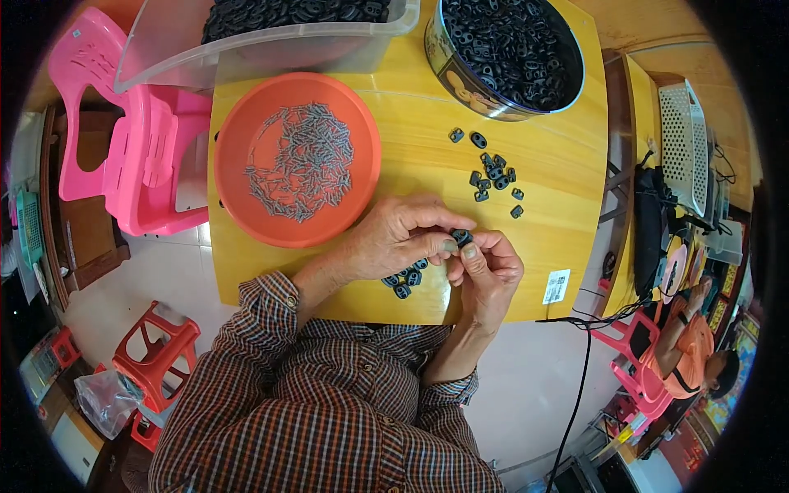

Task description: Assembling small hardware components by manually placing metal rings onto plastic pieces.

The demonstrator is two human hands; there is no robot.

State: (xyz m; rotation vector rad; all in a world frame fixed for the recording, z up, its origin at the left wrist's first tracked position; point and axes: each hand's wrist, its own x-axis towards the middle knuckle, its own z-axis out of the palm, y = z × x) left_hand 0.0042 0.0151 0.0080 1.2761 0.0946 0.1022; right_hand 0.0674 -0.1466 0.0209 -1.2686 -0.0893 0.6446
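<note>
Two hands meet over the near edge of the yellow desk, and between them we find one small black plastic piece, pinched at the fingertips of both. We take the orange bowl as our landmark: the piece sits to the right of the bowl and a little nearer the person than its rim. The left hand comes in from the bowl side, its thumb and forefinger closed on the piece from the left; the right hand rises from below and to the right, its thumb and forefinger closed on the same piece from the near side. Neither hand is spread; both are pinching, and they touch at the piece. We judge the two hands equally near to it, since both hold it. We cannot tell how its long axis lies, as the fingers cover most of it. Under the left hand, on the desk, lies a small cluster of similar black pieces, nearer the person than the bowl. A looser scatter of black pieces lies well right of the bowl, beyond the hands. Inside the bowl we note a heap of small grey metal parts. A round tin filled with black pieces stands beyond and right of the bowl.
</note>
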